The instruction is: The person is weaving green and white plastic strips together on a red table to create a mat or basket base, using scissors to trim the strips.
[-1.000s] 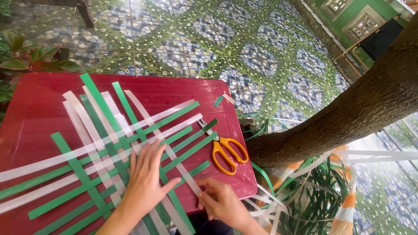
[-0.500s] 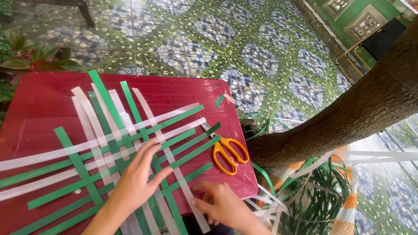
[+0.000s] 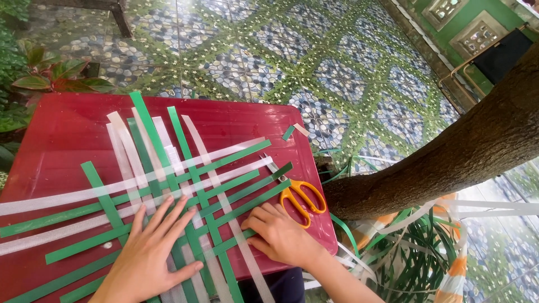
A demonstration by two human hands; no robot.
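Red table (image 3: 62,132) on mossy pebble-tiled floor (image 3: 337,67), beside tree trunk (image 3: 449,163).

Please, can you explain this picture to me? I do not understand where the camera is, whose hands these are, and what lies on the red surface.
The camera sits on a person's head and looks down, so both hands are that person's own. The left hand lies flat, fingers spread, on a loose weave of green and white strips. The right hand presses its fingertips on strips at the weave's right edge. Neither hand grips anything. The weave lies on a red table. Orange-handled scissors lie beside the right hand. A tree trunk leans at the right, with spare strips below it.
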